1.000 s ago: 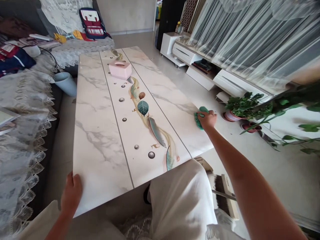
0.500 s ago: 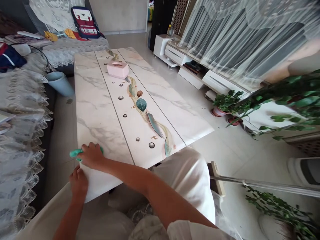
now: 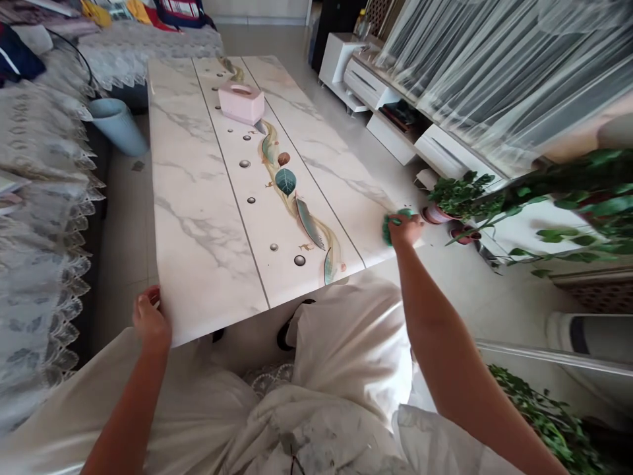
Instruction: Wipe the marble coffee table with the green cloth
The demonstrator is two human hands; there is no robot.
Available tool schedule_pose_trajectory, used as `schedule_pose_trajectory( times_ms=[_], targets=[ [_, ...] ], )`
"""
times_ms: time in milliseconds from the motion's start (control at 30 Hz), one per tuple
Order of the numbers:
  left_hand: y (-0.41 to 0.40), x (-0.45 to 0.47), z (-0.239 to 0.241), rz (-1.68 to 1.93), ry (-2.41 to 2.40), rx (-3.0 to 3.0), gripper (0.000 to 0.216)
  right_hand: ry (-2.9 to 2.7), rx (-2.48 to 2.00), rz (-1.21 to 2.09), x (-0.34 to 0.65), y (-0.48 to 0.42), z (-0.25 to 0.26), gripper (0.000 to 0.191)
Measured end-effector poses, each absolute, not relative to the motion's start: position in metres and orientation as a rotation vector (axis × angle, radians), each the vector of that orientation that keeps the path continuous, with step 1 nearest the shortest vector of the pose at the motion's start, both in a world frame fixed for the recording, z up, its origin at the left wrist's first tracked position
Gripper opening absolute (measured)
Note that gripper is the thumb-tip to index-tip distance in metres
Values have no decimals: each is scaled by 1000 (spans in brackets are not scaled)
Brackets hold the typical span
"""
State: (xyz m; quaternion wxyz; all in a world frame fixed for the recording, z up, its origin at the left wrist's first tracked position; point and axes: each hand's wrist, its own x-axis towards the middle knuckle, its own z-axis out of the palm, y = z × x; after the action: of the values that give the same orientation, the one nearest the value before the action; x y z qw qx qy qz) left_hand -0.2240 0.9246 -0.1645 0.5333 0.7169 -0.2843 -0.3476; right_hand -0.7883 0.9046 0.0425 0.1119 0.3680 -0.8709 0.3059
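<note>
My right hand (image 3: 405, 229) is shut on a green cloth (image 3: 390, 227), pressing it onto the far right edge of the marble-patterned table top (image 3: 198, 224). My left hand (image 3: 151, 320) grips the near left corner of that table, with the fingers curled around its edge. A pink tissue box (image 3: 241, 103) stands on the table's far half, on a central strip printed with leaves, feathers and grey dots. Neither hand is near the box.
A light blue bin (image 3: 117, 126) stands on the floor between the table and a lace-covered sofa (image 3: 44, 218). On the right are a low white cabinet (image 3: 386, 99), potted plants (image 3: 457, 198) and a long metal broom handle (image 3: 544, 353). My white-clothed lap fills the bottom.
My right hand has carried the cloth from the near left corner across to the table's right edge. My left hand stays at the corner. The view has tilted slightly downward.
</note>
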Motion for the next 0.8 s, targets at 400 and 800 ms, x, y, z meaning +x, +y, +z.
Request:
schedule_pose_trajectory(
  times_ms=[400, 800],
  targets=[
    [922, -231, -144, -776, -387, 1652, 28, -1749, 2835, 155, -378, 880, -93, 27],
    [982, -202, -127, -649, -812, 1803, 25, -2526, 1844, 376, -664, 902, -33, 33]
  ],
)
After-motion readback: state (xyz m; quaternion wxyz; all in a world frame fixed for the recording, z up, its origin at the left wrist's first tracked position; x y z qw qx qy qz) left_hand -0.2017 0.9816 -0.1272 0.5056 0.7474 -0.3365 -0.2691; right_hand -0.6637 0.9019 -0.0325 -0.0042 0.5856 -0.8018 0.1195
